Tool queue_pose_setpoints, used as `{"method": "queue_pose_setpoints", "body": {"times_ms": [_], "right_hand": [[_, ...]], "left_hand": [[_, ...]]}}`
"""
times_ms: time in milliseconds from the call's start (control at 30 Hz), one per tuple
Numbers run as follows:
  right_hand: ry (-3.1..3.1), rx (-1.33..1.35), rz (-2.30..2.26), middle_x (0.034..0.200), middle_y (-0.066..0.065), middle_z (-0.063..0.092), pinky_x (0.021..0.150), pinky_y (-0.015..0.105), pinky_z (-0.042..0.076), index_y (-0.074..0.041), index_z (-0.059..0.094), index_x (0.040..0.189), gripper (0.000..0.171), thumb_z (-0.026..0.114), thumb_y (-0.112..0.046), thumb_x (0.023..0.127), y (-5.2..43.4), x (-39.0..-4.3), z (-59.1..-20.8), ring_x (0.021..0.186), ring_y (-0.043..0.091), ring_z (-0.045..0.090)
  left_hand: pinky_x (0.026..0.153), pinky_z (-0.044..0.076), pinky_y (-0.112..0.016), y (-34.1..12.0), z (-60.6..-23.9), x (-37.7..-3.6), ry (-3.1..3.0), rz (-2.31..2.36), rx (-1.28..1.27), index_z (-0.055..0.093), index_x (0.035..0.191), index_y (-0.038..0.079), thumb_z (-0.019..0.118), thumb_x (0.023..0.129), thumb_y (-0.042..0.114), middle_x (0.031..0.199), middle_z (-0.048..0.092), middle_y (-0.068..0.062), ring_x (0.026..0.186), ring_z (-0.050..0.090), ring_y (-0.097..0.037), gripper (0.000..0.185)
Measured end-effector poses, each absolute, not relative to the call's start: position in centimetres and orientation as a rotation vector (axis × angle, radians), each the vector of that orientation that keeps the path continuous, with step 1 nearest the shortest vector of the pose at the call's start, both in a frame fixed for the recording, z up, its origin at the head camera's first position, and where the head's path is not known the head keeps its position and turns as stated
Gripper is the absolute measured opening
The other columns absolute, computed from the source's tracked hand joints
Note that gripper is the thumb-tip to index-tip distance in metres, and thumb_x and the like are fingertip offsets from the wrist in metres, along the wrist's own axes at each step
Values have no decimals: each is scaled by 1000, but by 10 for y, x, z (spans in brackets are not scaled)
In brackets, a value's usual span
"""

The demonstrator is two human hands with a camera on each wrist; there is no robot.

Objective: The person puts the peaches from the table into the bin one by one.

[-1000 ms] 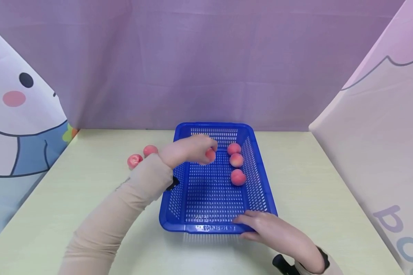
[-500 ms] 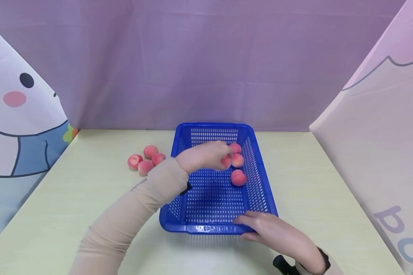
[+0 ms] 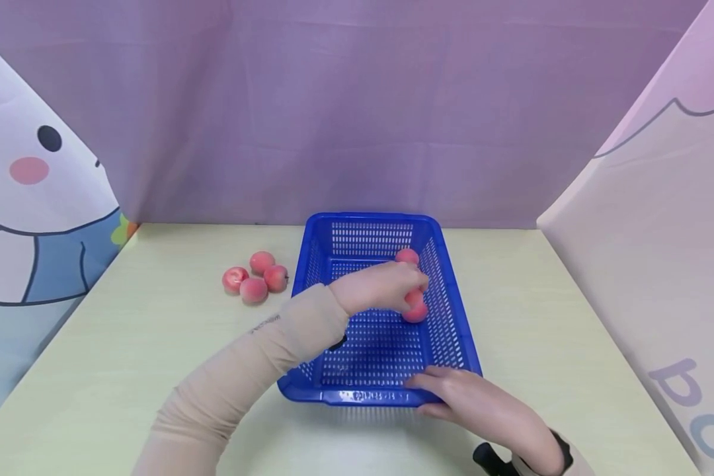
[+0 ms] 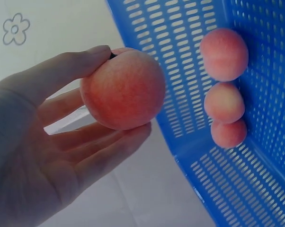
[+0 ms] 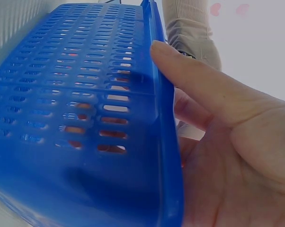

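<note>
A person's left hand (image 3: pixel 393 285), reaching in from the near left, is over the right part of a rectangular blue plastic basket (image 3: pixel 357 396) with slotted walls and floor. Its fingers pinch a round pink-red peach (image 4: pixel 126 90) with fuzzy-looking skin, the thumb on one side and the other fingers beneath and behind. The left wrist view shows the held peach apart from three pinkish, round loose peaches (image 4: pixel 224 103) lying in a row along the basket's right wall. In the head view the hand covers part of this row.

The right hand (image 3: pixel 461 393) grips the basket's near rim by its right corner, thumb on one face of the rim and the other fingers on the opposite face.

The basket rests on a pale yellow-green surface (image 3: pixel 541 330), long sides running near to far. Left of it, well apart from the right hand, four more reddish-pink peaches (image 3: pixel 254 290) sit in a close cluster on the surface. Both arms wear beige sleeves (image 3: pixel 250 363). A plain purple cloth (image 3: pixel 333 112) hangs along the far side, and a printed cartoon panel (image 3: pixel 12 185) stands on the left.
</note>
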State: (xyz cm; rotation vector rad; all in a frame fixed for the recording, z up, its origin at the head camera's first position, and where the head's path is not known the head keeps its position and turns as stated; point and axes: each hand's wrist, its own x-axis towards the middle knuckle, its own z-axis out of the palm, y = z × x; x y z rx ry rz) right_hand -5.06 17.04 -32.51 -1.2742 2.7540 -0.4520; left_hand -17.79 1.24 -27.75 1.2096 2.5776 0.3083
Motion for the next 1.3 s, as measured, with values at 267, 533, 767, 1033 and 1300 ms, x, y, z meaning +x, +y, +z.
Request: {"method": "queue_pose_setpoints", "body": {"times_ms": [267, 533, 767, 1033, 1300], "right_hand": [[2745, -1262, -453, 90, -5, 60, 70, 25, 49, -13, 60, 104, 25, 62, -21, 80, 171, -51, -326, 81, 8, 57], [2762, -1304, -449, 90, -5, 60, 70, 25, 49, -13, 60, 103, 25, 62, -22, 80, 171, -52, -327, 81, 8, 57], [2762, -1310, -449, 90, -4, 60, 70, 25, 49, -12, 60, 103, 25, 63, -21, 79, 171, -52, -327, 81, 8, 57], [2768, -1317, -443, 91, -3, 61, 71, 25, 49, -12, 60, 104, 26, 62, -22, 80, 171, -52, -328, 82, 9, 58], [2764, -1294, -444, 89, -4, 59, 70, 25, 49, -12, 60, 103, 25, 62, -22, 80, 172, -51, -327, 81, 8, 57]], "left_hand": [[80, 44, -18, 22, -287, -175, 2590, 219, 1322, 58, 113, 11, 61, 82, 17, 103, 56, -3, 90, 50, -13, 31], [81, 43, -19, 30, -297, -172, 2578, 124, 1393, 58, 113, 12, 63, 80, 16, 104, 56, -3, 92, 49, -12, 34], [78, 44, -19, 35, -309, -173, 2594, 82, 1458, 59, 111, 14, 65, 78, 20, 100, 56, -1, 90, 50, -11, 34], [78, 44, -19, 38, -319, -170, 2586, 70, 1515, 59, 111, 15, 65, 78, 20, 101, 55, -1, 89, 52, -10, 34], [80, 44, -18, 42, -326, -165, 2561, 45, 1490, 58, 111, 16, 63, 81, 21, 101, 55, 0, 87, 53, -10, 30]]}}
